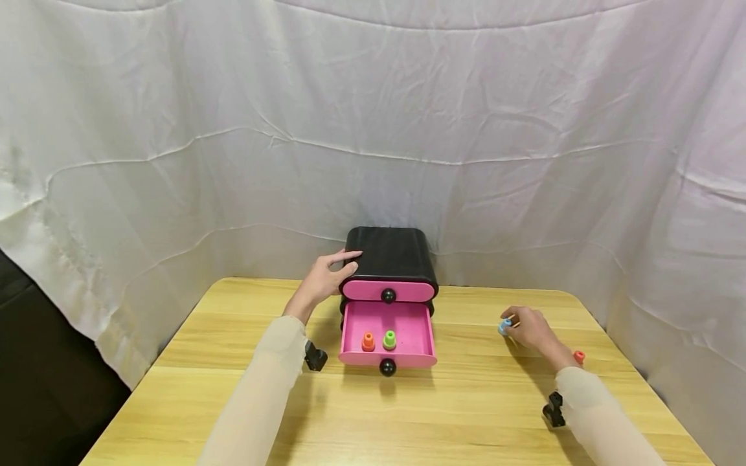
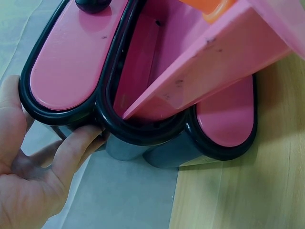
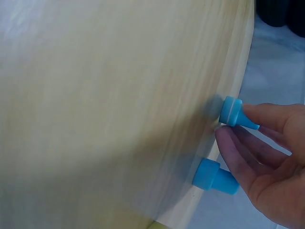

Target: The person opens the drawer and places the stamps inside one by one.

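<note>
- Left hand (image 1: 324, 277) rests on the left side of a black drawer unit (image 1: 389, 252), fingers (image 2: 76, 143) straight against its rim, gripping nothing
- The unit stands at the far middle of the table (image 1: 466, 414); its lower pink drawer (image 1: 388, 334) is pulled out, an orange peg (image 1: 368, 341) and a green peg (image 1: 389, 339) upright inside
- Right hand (image 1: 527, 327), near the table's right edge, pinches a blue peg (image 3: 232, 112) at its fingertips; a second blue peg (image 3: 214, 175) lies against the fingers
- A red peg (image 1: 579, 356) sits just beside the right wrist

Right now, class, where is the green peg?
In the head view, the green peg stands in the open pink drawer, just right of the orange peg, near the drawer's front.
</note>
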